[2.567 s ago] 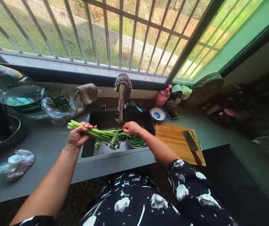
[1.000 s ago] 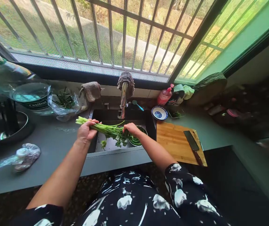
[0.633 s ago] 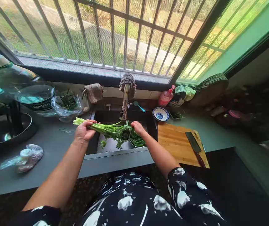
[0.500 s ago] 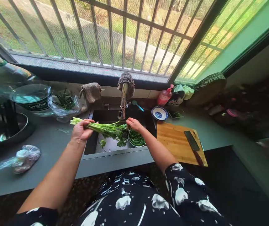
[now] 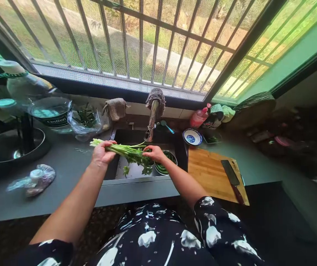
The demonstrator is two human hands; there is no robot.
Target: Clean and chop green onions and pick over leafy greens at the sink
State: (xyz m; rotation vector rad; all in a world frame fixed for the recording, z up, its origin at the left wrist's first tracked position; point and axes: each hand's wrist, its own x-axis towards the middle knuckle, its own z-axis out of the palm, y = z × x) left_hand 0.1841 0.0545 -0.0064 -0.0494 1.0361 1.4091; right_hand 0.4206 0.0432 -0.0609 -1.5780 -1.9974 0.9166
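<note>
My left hand [image 5: 103, 153] is wrapped round the pale stalk end of a bunch of celery [image 5: 125, 149], held level over the sink [image 5: 139, 180]. At the leafy end, my right hand [image 5: 155, 153] has its fingers pinched together on the celery; the exact sprig between them is hard to make out. Below the right hand, partly covered by it, a round bowl of long green vegetables [image 5: 164, 168] sits in the sink. A loose celery leaf [image 5: 125, 170] shows near the sink floor. The faucet [image 5: 152, 118], with a cloth over its top, rises just behind the bunch.
On the right lies a wooden cutting board [image 5: 203, 171] with a cleaver [image 5: 232, 175]. Behind it are a blue-and-white bowl [image 5: 192, 137] and a pink soap bottle [image 5: 199, 118]. Leftward stand a bag of greens [image 5: 85, 120], a large water bottle [image 5: 53, 116] and a knotted plastic bag [image 5: 38, 179].
My right hand has moved slightly toward my left hand along the leafy end, its fingers now lower among the leaves. The whole view has shifted a little; my left hand keeps its hold.
</note>
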